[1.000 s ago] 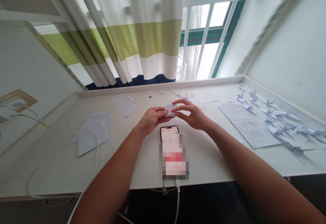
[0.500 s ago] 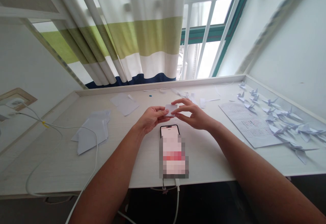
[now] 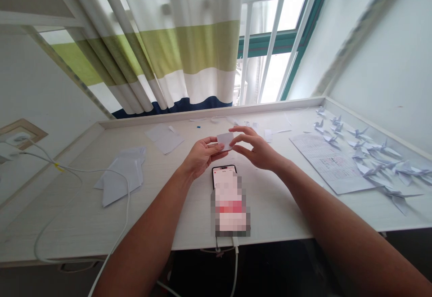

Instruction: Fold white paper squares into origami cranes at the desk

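Above the desk, a small white piece of paper (image 3: 224,140) is raised in front of me, its flat face toward me. My left hand (image 3: 202,156) pinches its lower left part between thumb and fingers. At the paper's right edge, my right hand (image 3: 254,148) has a fingertip and thumb closed on the lower corner, while another finger arches above. Just below the hands lies a phone (image 3: 230,202), its screen lit and mostly blurred out, with a cable in its lower end.
Loose white sheets (image 3: 123,175) lie at left, and another sheet (image 3: 165,138) lies farther back. Several folded paper cranes (image 3: 393,166) crowd the right side beside a printed sheet (image 3: 332,164). Paper scraps (image 3: 268,135) lie behind my hands. A white cable (image 3: 127,198) crosses the left side.
The piece of paper has tipped upward and shows more of its face. My right fingers have shifted slightly at its right edge. The left hand still holds it.
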Demonstrator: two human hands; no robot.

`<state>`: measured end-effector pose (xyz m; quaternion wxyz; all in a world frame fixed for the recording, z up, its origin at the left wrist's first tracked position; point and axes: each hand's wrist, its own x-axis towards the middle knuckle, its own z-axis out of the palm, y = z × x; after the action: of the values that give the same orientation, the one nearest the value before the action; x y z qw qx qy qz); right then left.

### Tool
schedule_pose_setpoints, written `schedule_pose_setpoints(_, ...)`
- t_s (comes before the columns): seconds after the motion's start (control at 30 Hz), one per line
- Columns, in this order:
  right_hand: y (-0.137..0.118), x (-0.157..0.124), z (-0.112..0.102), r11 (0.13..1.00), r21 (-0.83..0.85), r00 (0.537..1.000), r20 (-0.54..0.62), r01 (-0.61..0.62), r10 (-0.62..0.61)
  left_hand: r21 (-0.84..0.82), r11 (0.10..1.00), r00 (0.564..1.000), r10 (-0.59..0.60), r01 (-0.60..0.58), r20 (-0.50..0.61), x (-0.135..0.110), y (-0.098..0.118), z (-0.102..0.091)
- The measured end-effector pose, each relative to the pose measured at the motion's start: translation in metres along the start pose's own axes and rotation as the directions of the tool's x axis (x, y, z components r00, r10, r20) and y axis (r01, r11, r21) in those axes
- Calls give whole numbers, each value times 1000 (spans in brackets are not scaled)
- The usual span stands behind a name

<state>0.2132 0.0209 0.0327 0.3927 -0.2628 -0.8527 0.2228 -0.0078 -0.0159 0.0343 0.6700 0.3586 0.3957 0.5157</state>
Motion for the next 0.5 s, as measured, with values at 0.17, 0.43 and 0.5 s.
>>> schedule_pose_setpoints(0.17, 4, 1, 7, 970, 188, 985, -48, -151, 163, 58, 992, 994, 112, -112, -1, 1, -7, 4)
schedule_pose_setpoints(0.43, 2, 4, 13, 936, 248, 946, -143, -249, 289, 111, 977, 982, 178, -184, 64, 2, -17, 9)
schedule_pose_setpoints(0.5, 1, 4, 14, 932, 257, 936, -176, -256, 305, 114, 974, 980, 190, -196, 67, 2, -17, 10)
